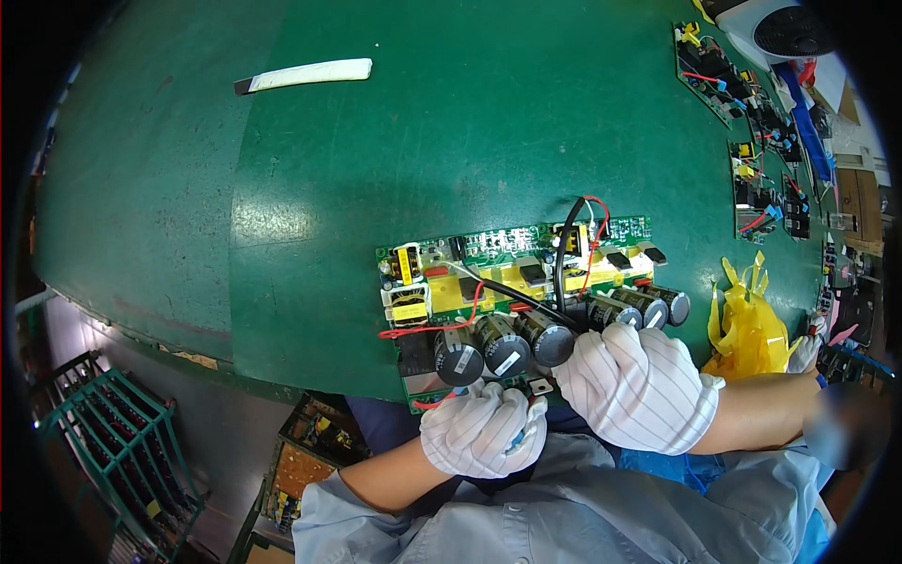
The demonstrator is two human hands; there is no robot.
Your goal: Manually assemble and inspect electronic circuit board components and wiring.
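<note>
Sitting curled at near edge of circuit board (505,274): left hand (482,430), right hand (641,387) (by capacitors (547,340)). Cannot tell what either grips.

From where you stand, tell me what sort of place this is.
Probably an electronics assembly or repair workshop: a wired circuit board on a green bench, with more boards along the right.

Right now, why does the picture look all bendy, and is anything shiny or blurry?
In the head view, the fisheye lens bends the green table's edge and leaves a dark rim; in that same head view, pale glare shines on the table left of the circuit board, and a patch at lower right is blurred.
</note>
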